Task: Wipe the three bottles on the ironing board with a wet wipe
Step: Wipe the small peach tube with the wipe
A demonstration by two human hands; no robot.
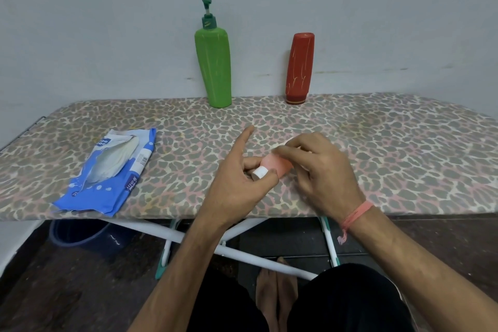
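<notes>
Near centre of the leopard-print ironing board [377,143], left hand [239,183] fingers clamp a small pink bottle [275,166] w/ white cap [259,172], index finger out; right hand [320,170] fingers press a wet wipe [283,143] on it. Green pump bottle [213,67], red bottle [299,67] stand far side, unlabelled. Blue wipes pack [113,170] at left, writing unreadable.

Both forearms are bare, with no sleeves in sight. The left hand [237,186] wears nothing. Just behind the right hand [323,170], a pink thread bracelet [357,214] circles the wrist, its frayed knotted tail hanging loose. Below the hands, black trousers [350,302] cover the legs, and the feet [276,294] are bare.
</notes>
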